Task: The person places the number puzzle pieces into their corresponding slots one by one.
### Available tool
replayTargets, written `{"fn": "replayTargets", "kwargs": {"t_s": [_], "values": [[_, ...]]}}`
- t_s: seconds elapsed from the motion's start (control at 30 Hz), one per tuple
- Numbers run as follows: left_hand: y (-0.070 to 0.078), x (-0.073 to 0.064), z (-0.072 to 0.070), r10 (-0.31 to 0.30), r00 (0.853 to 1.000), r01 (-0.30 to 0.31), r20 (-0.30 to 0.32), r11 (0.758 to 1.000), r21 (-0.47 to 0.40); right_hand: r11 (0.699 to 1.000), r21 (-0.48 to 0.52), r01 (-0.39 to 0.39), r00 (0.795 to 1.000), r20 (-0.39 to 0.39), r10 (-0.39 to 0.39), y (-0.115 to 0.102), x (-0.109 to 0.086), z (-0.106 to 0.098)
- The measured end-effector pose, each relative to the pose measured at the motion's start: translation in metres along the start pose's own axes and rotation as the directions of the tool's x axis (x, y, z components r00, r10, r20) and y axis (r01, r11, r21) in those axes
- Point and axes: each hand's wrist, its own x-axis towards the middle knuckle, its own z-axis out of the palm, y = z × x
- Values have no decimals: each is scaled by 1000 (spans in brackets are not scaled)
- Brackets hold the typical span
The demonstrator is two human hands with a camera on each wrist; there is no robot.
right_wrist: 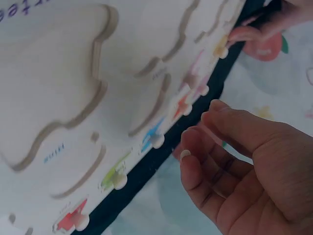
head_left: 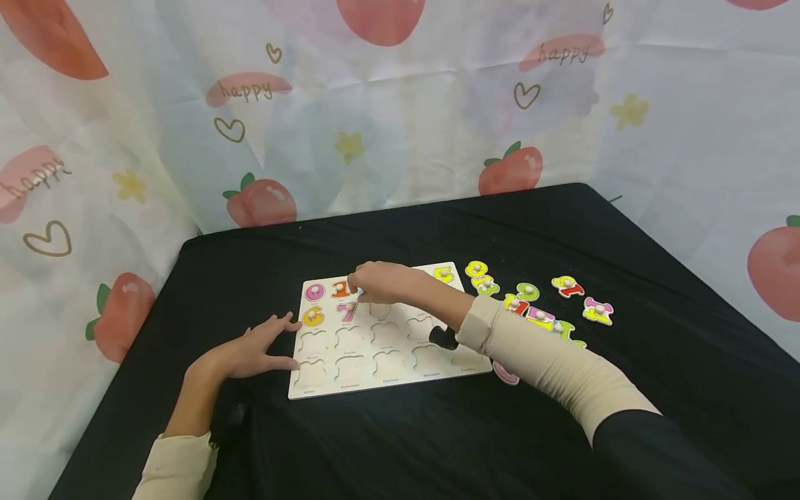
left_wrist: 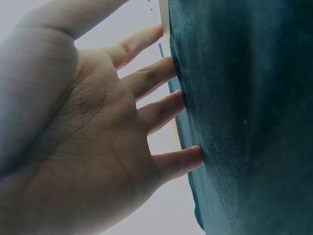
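Observation:
A white number puzzle board [head_left: 350,391] lies on the black cloth. Its upper left carries a pink 0 [head_left: 315,292], an orange 1 [head_left: 339,288], a yellow 6 [head_left: 313,317] and a pink 7 [head_left: 346,311]; a yellow 5 [head_left: 444,274] sits top right. A blue piece [right_wrist: 153,135], a green one [right_wrist: 115,172] and a red one [right_wrist: 71,218] show in the right wrist view. My right hand [head_left: 384,281] hovers over the top row, thumb and fingers loosely bent, apart, holding nothing. My left hand [head_left: 250,351] touches the board's left edge, fingers spread.
Several loose number pieces lie right of the board, among them a yellow one [head_left: 476,269], a green one [head_left: 528,292], a yellow-and-red one [head_left: 567,285] and a pink-and-yellow one [head_left: 598,310]. My right forearm [head_left: 550,361] crosses over part of them. A printed curtain [head_left: 400,125] stands behind.

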Motion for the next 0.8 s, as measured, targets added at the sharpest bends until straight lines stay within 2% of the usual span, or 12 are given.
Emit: {"fn": "replayTargets", "kwargs": {"t_s": [0.2,0.37,0.5,0.7,0.8], "values": [[1,0,0,4,1000,-4,-4,1000,-3,996,70,-55,998,-23,57,22,-26,-10],[1,-2,-1,3,1000,-3,-4,1000,-8,988,47,-146,987,-66,149,52,-45,-7],[0,-2,-1,3,1000,-3,0,1000,-13,967,1,-255,964,-71,254,74,-59,-1],[0,0,-2,8,1000,-8,3,1000,-17,936,29,-350,935,-56,351,102,-82,5],[1,-1,-3,9,1000,-9,-3,1000,-17,905,20,-424,905,-34,425,114,-92,7]]}}
